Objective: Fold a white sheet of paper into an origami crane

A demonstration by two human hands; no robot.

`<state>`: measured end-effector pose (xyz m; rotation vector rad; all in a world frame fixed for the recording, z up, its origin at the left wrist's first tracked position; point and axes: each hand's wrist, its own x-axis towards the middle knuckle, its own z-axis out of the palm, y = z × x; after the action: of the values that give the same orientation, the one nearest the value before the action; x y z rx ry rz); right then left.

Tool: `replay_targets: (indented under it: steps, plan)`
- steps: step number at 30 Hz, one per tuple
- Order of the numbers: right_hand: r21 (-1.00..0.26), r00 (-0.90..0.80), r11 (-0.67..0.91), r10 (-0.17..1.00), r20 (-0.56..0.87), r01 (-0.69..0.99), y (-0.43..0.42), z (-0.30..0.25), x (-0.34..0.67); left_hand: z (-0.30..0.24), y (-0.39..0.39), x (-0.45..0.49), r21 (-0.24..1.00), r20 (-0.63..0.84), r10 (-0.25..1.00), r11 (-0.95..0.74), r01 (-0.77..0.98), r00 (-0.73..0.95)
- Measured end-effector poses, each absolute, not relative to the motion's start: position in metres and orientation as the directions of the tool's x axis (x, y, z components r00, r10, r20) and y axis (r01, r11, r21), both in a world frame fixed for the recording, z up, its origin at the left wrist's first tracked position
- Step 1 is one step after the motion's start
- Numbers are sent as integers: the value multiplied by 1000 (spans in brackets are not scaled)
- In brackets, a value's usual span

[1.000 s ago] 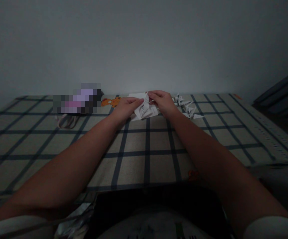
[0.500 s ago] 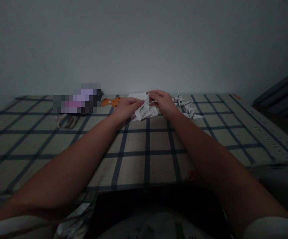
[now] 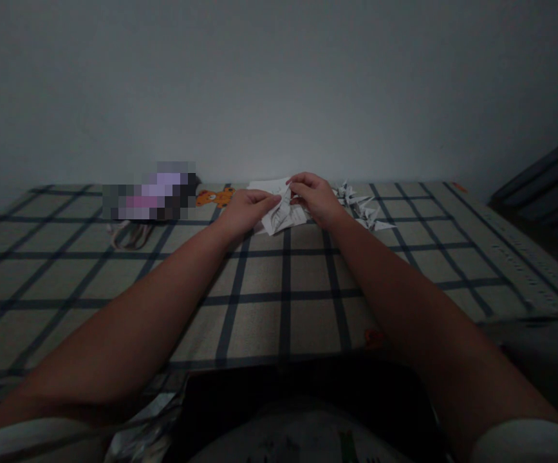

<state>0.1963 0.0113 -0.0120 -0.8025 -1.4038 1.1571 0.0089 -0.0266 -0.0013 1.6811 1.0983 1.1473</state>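
Observation:
Between my two hands is a folded white paper piece, a pointed origami shape above the table. My left hand pinches its left side between thumb and fingers. The thumb and forefinger of my right hand are closed on the upright tip at its upper right. White paper sheets lie flat behind and under it, partly covered by my hands. Just right of my right hand sit several folded paper cranes in a cluster.
A checked tablecloth with orange bear prints covers the table, which meets a plain wall. At the back left lies a blurred-out purple and dark object with a cord loop. A dark ridged object stands at the far right.
My right hand has shifted very slightly up and right at the paper's tip. The left hand keeps its pinch, and the paper has barely moved.

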Motion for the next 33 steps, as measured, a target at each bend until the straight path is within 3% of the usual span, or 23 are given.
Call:
replay_targets:
  steps: [6,12,19,33]
  plan:
    - [-946,-130,305,939,318,-108,10,-8,197,-4,-24,9,916,267,943,-312,253,199]
    - [-952,-128,248,954,273,-179,7,-3,199,-5,-23,10,942,291,946,-310,132,146]
    - [-947,-159,310,934,321,-89,3,-6,192,-5,-22,8,851,366,906,-419,315,214]
    - [-924,-101,382,919,382,-15,6,-11,192,-10,-19,8,907,259,918,-338,253,299]
